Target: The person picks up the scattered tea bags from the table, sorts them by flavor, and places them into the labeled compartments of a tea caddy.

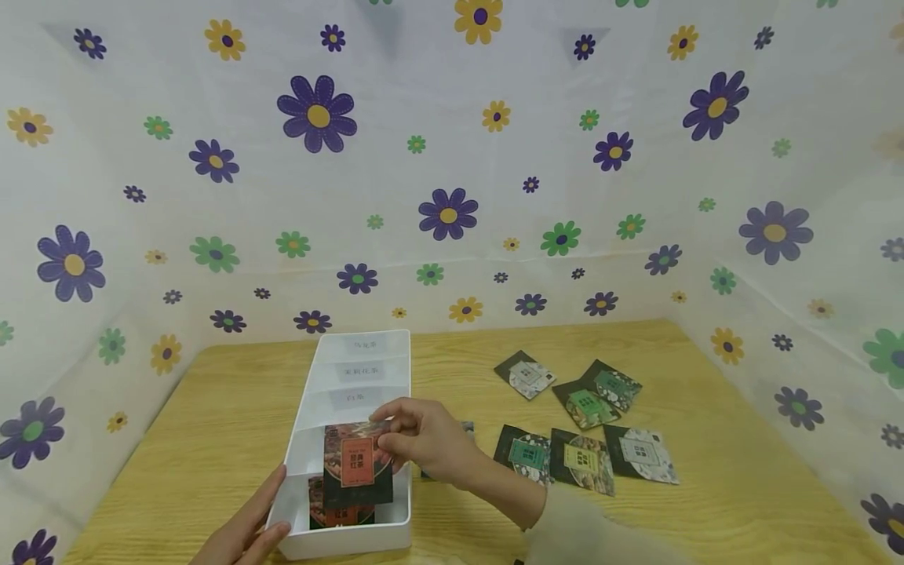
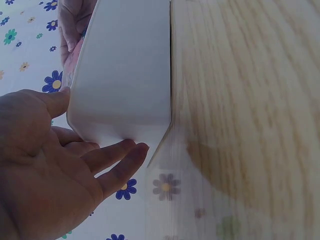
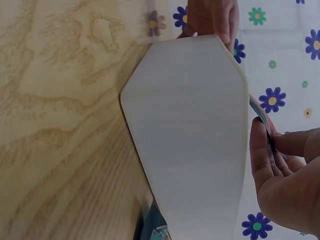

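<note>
My right hand pinches a tea packet between thumb and fingers. The packet is dark with a red label and hangs over the near compartment of the long white divided box. Below it, partly covered, a second red-labelled packet lies in that compartment. In the right wrist view the held packet shows edge-on, beyond the box's rim. My left hand touches the box's near left corner; in the left wrist view its rather straight fingers rest against the outer wall.
Several tea packets lie on the wooden table right of the box: white-labelled, green-labelled and yellow-labelled ones. Another packet is mostly hidden behind my right hand. Labelled dividers cross the box. Flower-patterned cloth surrounds the table.
</note>
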`<state>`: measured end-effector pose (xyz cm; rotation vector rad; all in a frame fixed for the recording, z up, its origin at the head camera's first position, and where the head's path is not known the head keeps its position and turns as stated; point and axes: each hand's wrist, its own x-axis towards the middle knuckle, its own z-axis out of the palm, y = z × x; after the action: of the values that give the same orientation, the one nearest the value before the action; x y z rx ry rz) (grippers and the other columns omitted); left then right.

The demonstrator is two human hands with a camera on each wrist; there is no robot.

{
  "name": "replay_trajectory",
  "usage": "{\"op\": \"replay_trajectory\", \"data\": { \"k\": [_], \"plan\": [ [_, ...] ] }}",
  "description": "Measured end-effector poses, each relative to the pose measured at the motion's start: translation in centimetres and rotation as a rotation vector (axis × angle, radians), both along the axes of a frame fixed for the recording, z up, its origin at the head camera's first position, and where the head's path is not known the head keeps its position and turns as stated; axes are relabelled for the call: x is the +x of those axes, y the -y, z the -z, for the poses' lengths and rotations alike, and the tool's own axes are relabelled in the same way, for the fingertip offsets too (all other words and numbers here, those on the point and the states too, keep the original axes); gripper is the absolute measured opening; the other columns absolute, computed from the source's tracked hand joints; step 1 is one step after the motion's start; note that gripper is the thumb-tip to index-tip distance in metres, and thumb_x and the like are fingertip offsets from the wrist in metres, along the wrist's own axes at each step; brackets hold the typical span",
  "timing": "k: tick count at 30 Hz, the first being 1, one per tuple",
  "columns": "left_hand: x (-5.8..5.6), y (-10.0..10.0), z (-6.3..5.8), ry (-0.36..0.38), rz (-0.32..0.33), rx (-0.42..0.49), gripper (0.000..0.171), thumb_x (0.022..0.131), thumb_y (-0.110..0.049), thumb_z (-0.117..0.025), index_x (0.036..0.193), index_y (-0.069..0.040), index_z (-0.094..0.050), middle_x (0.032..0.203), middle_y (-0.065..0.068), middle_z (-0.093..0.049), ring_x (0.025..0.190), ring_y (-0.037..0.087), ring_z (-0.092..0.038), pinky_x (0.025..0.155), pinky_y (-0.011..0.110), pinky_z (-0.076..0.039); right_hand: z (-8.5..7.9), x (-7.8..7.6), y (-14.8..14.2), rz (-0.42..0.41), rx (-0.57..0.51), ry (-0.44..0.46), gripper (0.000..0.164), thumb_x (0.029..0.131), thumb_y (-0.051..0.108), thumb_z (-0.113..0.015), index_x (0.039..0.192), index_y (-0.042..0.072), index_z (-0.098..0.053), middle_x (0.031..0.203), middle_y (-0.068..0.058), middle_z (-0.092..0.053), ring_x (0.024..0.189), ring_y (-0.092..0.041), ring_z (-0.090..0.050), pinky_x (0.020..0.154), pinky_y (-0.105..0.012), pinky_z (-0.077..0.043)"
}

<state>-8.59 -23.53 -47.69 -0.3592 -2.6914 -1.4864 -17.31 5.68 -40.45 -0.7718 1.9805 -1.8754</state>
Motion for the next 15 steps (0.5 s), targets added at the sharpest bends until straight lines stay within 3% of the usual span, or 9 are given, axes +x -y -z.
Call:
{"op": "replay_trajectory", "data": {
  "k": [4,10,12,15],
  "plan": [
    [-0.1,0.1,0.1,0.028,-0.003,0.0,0.07,0.099,-0.003,-0.066,0.16,0.002,-0.031,0.155,0.033,-0.04,0.122,0.043,-0.057,0.075,0.037,-0.062,0.2,0.6,0.8,0.017,0.019,0.038,0.024,0.099,-0.008,-0.063,0.122,-0.003,-0.068,0.094,-0.018,-0.075,0.076,-0.017,-0.072,0.065,-0.031,-0.061],
    [-0.1,0.1,-0.1,0.056,-0.015,-0.004,0.071,0.098,-0.003,-0.068,0.16,0.002,-0.032,0.153,0.033,-0.042,0.119,0.036,-0.061,0.076,0.036,-0.062,0.4,1.4,1.5,0.044,0.024,0.07,0.022,0.097,-0.009,-0.065,0.117,-0.001,-0.07,0.09,-0.015,-0.076,0.076,-0.034,-0.074,0.068,-0.049,-0.062],
    [0.0,0.2,-0.2,0.085,-0.015,-0.007,0.072,0.098,-0.004,-0.068,0.16,0.002,-0.031,0.154,0.033,-0.041,0.121,0.039,-0.061,0.078,0.036,-0.061,0.6,1.6,1.7,0.049,0.022,0.072,0.022,0.096,-0.01,-0.065,0.116,-0.001,-0.07,0.089,-0.014,-0.075,0.075,-0.037,-0.074,0.068,-0.05,-0.062],
    [-0.1,0.3,-0.5,0.141,-0.016,-0.019,0.074,0.099,-0.007,-0.068,0.161,0.001,-0.029,0.156,0.034,-0.038,0.126,0.05,-0.056,0.08,0.04,-0.062,0.8,2.0,1.9,0.05,0.038,0.059,0.021,0.096,-0.011,-0.065,0.114,-0.001,-0.07,0.087,-0.011,-0.074,0.072,-0.031,-0.074,0.066,-0.045,-0.063]
  ]
}}
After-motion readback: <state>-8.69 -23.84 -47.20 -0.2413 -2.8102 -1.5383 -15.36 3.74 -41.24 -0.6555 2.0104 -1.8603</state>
